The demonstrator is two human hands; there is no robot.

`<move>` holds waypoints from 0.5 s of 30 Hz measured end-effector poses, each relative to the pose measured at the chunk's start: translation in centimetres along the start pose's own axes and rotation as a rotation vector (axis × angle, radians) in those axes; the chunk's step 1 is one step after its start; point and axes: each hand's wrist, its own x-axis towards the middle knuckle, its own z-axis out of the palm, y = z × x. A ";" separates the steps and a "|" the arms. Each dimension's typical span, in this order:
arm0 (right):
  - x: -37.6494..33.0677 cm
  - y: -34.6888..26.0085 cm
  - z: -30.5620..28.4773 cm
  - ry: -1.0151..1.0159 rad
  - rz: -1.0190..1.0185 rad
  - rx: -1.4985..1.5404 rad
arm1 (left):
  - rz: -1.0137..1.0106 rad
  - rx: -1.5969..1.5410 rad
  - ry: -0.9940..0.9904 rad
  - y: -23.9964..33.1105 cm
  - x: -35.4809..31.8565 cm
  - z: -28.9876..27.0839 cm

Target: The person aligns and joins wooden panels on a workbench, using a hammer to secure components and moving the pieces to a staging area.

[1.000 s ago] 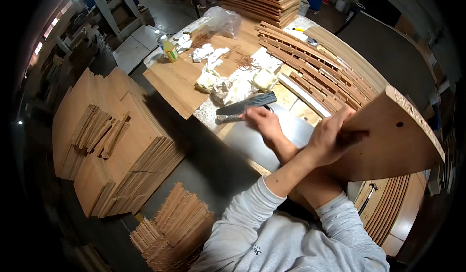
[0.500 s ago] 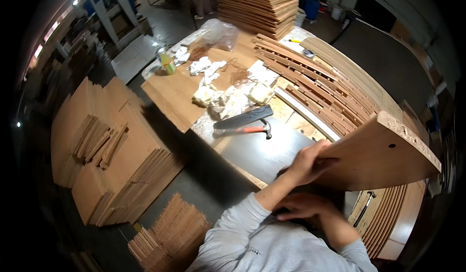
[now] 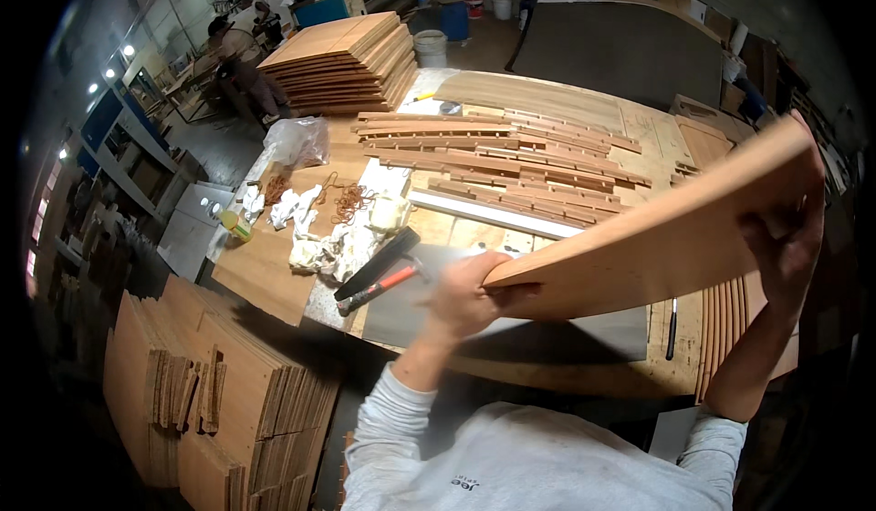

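Observation:
A brown wooden panel (image 3: pixel 639 246) is held up, tilted, over the near part of the workbench. My left hand (image 3: pixel 474 292) grips its left end, the thumb lying along the panel's near face. At the far right end my right hand (image 3: pixel 785 246) is closed around the other edge; some of its fingers are in shadow. Just left of my left hand lies a claw hammer (image 3: pixel 388 285) with a red and black handle, beside a dark block (image 3: pixel 376 265). Under the panel a dark grey sheet (image 3: pixel 566 338) covers part of the bench.
Beyond the panel lie several doweled wooden strips (image 3: pixel 511 155) and a white bar (image 3: pixel 493 213). White rags (image 3: pixel 351 246) and a yellow bottle (image 3: pixel 235 226) are at left. Stacked panels stand on the bench's far corner (image 3: pixel 338 64) and on the left (image 3: pixel 219 392). A person (image 3: pixel 242 64) is in the background.
My right hand has come up from beside my body to the panel's right end. The panel has swung lengthwise across the bench, and the view has turned to the right.

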 end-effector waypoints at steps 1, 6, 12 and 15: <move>-3.0 2.3 -1.0 0.027 0.126 0.112 | 0.051 0.107 -0.064 1.8 1.3 -0.9; -23.6 11.2 -5.1 0.209 0.596 0.376 | 0.320 0.440 -0.352 4.3 5.0 1.6; -33.3 10.3 -3.3 0.288 0.739 0.280 | 0.487 0.501 -0.402 2.9 3.0 7.7; -24.3 5.9 -4.9 0.477 0.637 0.084 | 0.573 0.461 -0.299 3.0 1.4 10.2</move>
